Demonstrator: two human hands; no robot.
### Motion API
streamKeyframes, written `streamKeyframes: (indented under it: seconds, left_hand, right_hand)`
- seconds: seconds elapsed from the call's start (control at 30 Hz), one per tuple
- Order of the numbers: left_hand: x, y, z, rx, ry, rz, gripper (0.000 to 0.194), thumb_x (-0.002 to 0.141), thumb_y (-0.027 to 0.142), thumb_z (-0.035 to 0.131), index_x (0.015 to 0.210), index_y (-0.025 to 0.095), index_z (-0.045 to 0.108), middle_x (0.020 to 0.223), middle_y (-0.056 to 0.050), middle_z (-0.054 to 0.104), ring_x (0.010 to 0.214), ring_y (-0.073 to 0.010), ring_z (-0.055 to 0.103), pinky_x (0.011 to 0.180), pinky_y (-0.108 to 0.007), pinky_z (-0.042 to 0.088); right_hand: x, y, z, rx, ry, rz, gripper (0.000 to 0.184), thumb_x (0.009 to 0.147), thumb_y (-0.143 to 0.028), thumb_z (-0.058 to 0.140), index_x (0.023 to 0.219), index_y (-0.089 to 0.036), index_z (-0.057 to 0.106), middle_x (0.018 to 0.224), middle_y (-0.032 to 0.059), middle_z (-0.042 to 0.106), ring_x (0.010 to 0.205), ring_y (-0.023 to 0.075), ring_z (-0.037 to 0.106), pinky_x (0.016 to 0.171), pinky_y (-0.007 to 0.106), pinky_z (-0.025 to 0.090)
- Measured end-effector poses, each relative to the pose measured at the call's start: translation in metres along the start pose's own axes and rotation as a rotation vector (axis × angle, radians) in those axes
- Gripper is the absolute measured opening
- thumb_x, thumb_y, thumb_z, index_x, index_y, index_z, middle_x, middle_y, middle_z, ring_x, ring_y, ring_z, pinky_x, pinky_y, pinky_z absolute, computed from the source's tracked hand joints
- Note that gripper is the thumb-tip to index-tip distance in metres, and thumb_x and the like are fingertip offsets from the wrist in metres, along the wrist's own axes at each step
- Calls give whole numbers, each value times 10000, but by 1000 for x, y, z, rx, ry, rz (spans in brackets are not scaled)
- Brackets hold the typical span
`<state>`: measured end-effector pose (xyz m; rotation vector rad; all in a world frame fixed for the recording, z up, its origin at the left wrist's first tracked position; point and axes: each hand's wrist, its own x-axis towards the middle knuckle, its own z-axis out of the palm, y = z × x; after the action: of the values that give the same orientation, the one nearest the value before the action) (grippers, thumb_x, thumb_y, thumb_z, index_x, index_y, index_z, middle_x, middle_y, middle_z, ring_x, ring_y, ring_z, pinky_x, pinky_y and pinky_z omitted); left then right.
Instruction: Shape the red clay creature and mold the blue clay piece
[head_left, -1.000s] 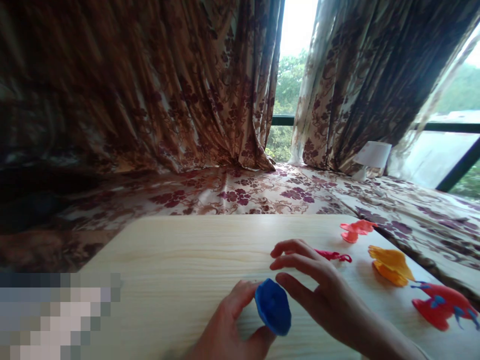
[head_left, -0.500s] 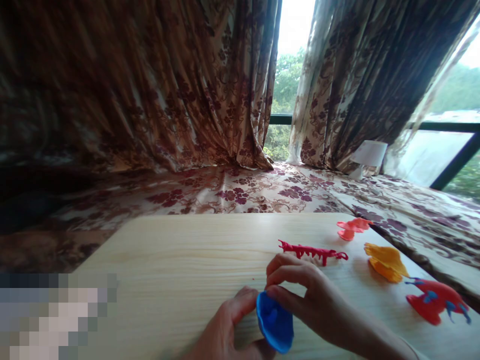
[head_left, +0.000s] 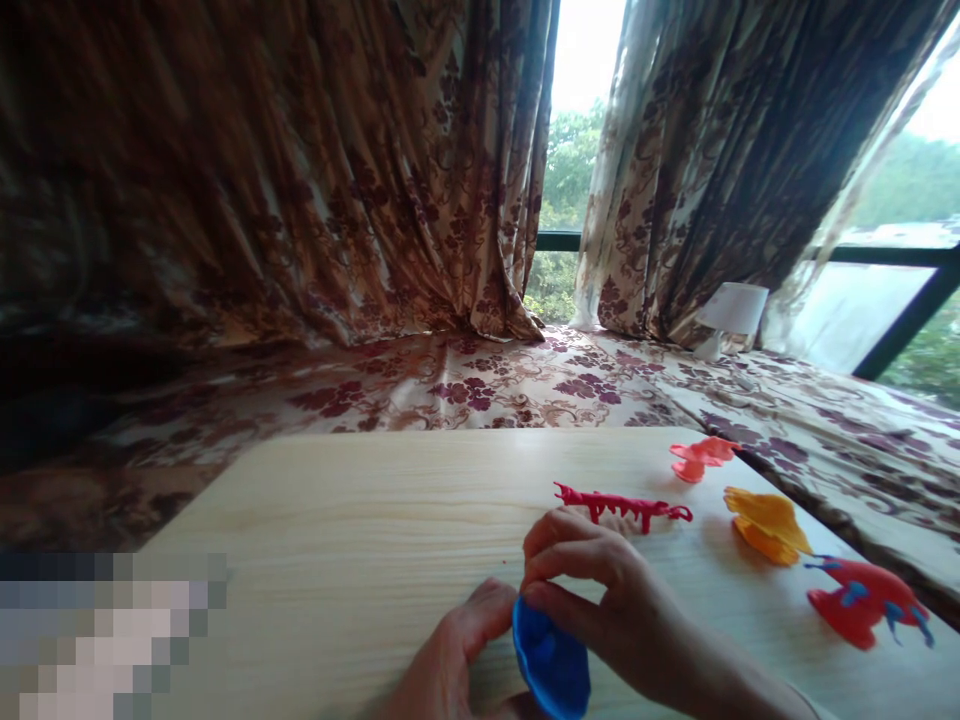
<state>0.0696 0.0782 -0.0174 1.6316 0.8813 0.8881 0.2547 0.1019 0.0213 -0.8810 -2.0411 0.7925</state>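
Observation:
A thin, rounded blue piece of modelling clay (head_left: 553, 668), dished like a shallow bowl with a lump inside, is held up near the table's front edge. My right hand (head_left: 607, 590) pinches its upper rim between thumb and fingers. From the left, my left hand (head_left: 450, 660) curls around the same piece, its index finger reaching the rim and its thumb low down, partly cut off by the frame. Just beyond my right hand lies a dark red clay figure (head_left: 626, 505), long and many-legged.
On the right of the wooden table (head_left: 360, 530) stand a coral clay figure (head_left: 701, 460), a yellow-orange one (head_left: 769, 525) and a red one with blue bits (head_left: 866, 600). Behind are flowered fabric (head_left: 465, 390), curtains (head_left: 420, 180) and a small white lamp (head_left: 739, 307). A blurred-out patch covers the lower left.
The blue clay piece sits slightly lower, and its lump is more shaded. My right hand has shifted slightly left and down. Both hands keep their hold.

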Motion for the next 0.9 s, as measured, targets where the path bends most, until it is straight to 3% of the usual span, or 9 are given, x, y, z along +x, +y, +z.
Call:
streamKeyframes:
  seconds: [0.1,0.2,0.33,0.47,0.63,0.73,0.9]
  left_hand:
    - [2,2,0,8,-5,-12,404,698,164,690,1093,242,654,1142,-39,666,1141,-277,565,1042,-431,396]
    - [8,4,2,43,33,-4,371,678,103,653,1027,231,666,1083,-31,684,1084,-262,593,973,-384,456]
    - [12,2,5,120,85,25,467,659,50,610,1096,213,623,1078,-46,679,1049,-233,612,926,-331,483]
    - [12,1,7,175,121,56,423,654,52,604,1046,210,622,1006,-40,673,989,-216,626,908,-321,490]
    - [11,6,7,159,75,45,352,655,44,591,959,208,657,939,-27,651,942,-206,621,862,-304,497]
    - [11,7,7,128,52,48,400,658,33,576,1011,208,647,972,-30,652,974,-208,614,883,-307,490]
    - [12,4,8,132,78,66,410,652,37,587,1021,211,632,995,-28,650,1000,-213,608,917,-319,476]
  right_hand:
    - [0,2,-4,11,11,11,227,946,-289,507,802,-201,659,895,21,627,840,131,602,762,242,475]
    - [0,6,-10,-45,82,58,241,967,-319,460,873,-217,658,965,23,630,904,139,604,808,239,463]
    - [1,9,-9,-92,73,92,283,969,-316,453,787,-196,633,861,16,617,817,130,596,748,231,461]
    - [0,7,0,-77,43,60,239,947,-304,504,776,-181,618,819,17,598,761,126,572,695,234,456]
    - [-1,5,4,-74,53,2,246,932,-284,529,723,-177,603,768,17,583,750,136,560,681,246,449]
    - [0,4,1,-48,39,21,293,960,-276,472,711,-174,589,790,20,586,753,126,561,692,239,447]
    - [1,2,1,-29,62,25,253,926,-303,536,718,-167,590,766,17,576,747,132,551,677,237,442]
